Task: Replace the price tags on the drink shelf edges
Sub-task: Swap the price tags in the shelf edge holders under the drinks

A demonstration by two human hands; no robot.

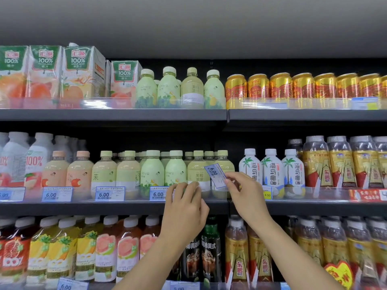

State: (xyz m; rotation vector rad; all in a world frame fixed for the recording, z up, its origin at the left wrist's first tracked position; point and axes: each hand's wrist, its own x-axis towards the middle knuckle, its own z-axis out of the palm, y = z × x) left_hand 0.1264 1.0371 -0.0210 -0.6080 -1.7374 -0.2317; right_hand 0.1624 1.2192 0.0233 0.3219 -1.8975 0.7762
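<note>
My right hand (244, 191) pinches a white and blue price tag (215, 175) marked 6.00, held tilted in front of the pale green bottles on the middle shelf. My left hand (184, 208) rests with its fingers on the clear plastic edge strip (134, 198) of that shelf, just right of a mounted 6.00 tag (158, 193). Two more 6.00 tags (110, 194) (56, 194) sit in the strip further left. Whether the left fingers hold anything is hidden.
Juice cartons (83, 74), green bottles and gold cans (301, 85) fill the top shelf. White coconut drink bottles (272, 168) and a yellow 4.00 tag (267, 194) stand right of my hands. The lower shelf holds juice and tea bottles (104, 250).
</note>
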